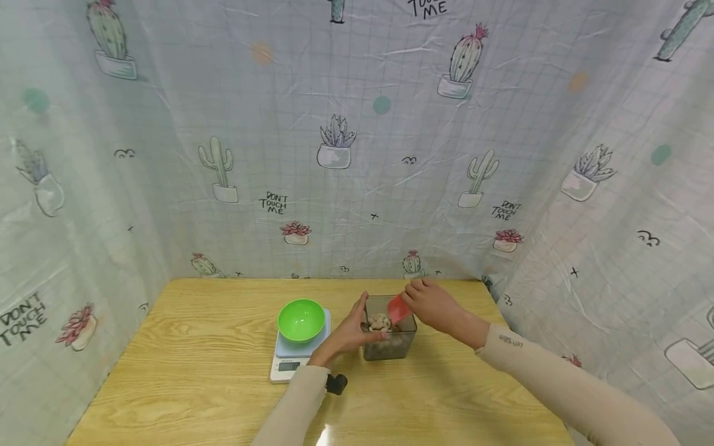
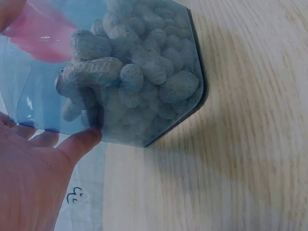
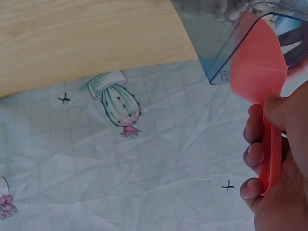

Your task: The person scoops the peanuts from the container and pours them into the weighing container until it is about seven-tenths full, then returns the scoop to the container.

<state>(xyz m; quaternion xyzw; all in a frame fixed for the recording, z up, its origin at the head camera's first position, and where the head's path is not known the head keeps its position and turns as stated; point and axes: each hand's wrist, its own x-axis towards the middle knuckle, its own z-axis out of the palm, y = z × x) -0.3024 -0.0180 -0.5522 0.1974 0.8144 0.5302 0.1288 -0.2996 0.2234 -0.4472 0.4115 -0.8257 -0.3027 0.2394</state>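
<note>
Left hand (image 1: 347, 333), half-spread, grips the box (image 1: 395, 352) between the hands; right hand (image 1: 437, 308), fingers curled round the scoop (image 1: 398, 308), holds it inside by the peanuts (image 1: 380, 321), where shallow, level strokes should load cleanly.

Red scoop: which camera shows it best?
The right wrist view: the red scoop is large there, blade and handle both visible. The head view shows it small, handle mostly hidden; the left wrist, a blurred part inside the container.
</note>
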